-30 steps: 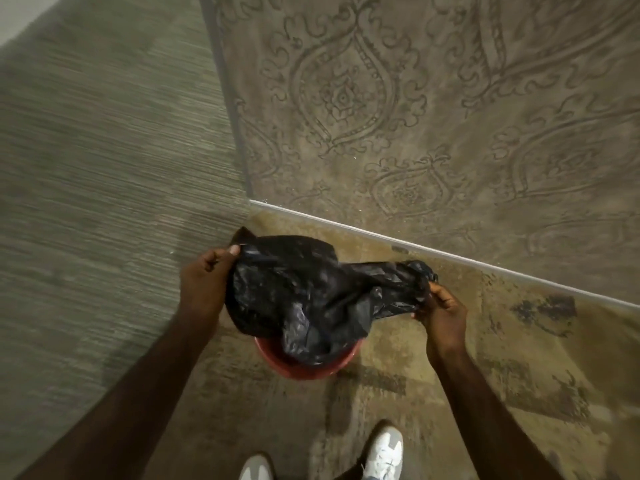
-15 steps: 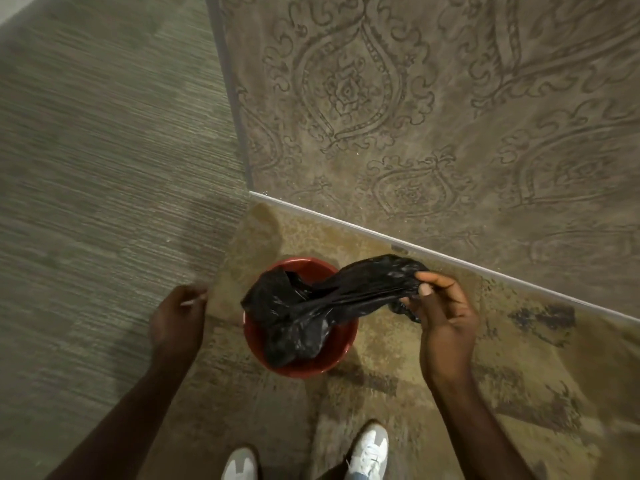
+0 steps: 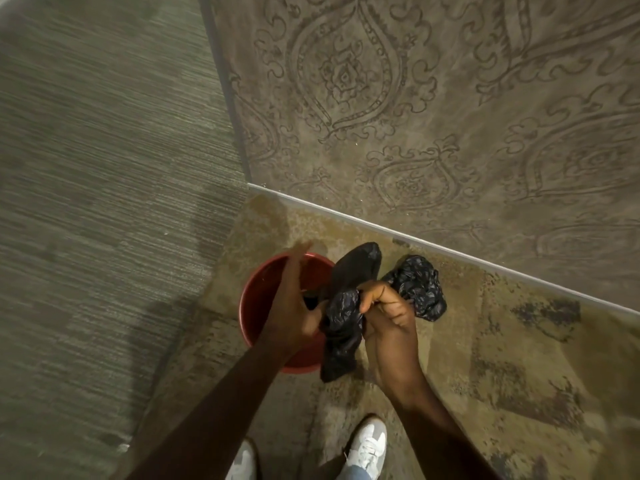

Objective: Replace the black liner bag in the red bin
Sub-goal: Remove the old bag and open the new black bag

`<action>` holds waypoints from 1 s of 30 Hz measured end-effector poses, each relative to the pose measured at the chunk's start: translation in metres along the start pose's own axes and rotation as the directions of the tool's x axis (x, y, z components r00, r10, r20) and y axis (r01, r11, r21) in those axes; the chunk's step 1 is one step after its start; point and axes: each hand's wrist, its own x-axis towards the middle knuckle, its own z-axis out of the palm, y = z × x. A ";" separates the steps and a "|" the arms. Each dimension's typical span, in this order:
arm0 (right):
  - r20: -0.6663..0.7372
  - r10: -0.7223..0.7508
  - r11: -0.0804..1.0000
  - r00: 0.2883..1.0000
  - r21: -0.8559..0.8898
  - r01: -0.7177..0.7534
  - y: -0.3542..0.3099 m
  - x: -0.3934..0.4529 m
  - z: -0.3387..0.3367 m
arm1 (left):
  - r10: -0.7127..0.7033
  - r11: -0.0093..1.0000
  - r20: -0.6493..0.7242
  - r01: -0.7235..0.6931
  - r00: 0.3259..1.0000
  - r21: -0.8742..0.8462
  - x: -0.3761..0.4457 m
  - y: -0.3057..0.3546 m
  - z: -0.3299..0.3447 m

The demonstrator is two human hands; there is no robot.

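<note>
The red bin (image 3: 258, 299) stands on the floor in a corner, its inside mostly bare. The black liner bag (image 3: 346, 306) is bunched up and out of the bin, held above its right rim. My right hand (image 3: 389, 318) is shut around the middle of the bag, one end sticking up, one crumpled end (image 3: 420, 289) out to the right, one tail hanging down. My left hand (image 3: 294, 299) hovers over the bin with fingers spread, its palm against the bag's left side.
A wall with ornate grey-brown patterned paper (image 3: 415, 98) rises behind the bin, with a pale baseboard strip (image 3: 415, 242) along its foot. Striped grey carpet (image 3: 104, 168) lies to the left. My white shoes (image 3: 369, 445) stand on the worn mottled floor below the bin.
The right hand pulled the bag out of the bin and bunched it in a fist. The left hand swung in from the left, over the bin, to the bag.
</note>
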 end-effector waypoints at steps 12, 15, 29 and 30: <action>-0.191 0.063 0.983 0.980 0.184 -0.027 -0.019 0.018 -0.030 | -0.047 0.853 0.180 -0.055 0.982 0.520 -0.007 -0.018 0.011; -0.176 0.056 0.993 0.983 0.109 -0.037 -0.025 0.024 -0.040 | -0.051 0.933 0.016 0.042 0.999 0.357 0.000 -0.020 0.004; -0.038 -0.131 0.852 0.991 -0.516 0.092 -0.015 0.020 0.015 | 0.323 0.867 -0.170 -0.219 0.931 0.448 0.033 0.073 -0.019; -0.030 -0.084 0.869 0.996 -0.492 0.058 -0.011 0.021 0.027 | 0.376 0.845 -0.138 -0.277 0.916 0.458 0.029 0.089 -0.018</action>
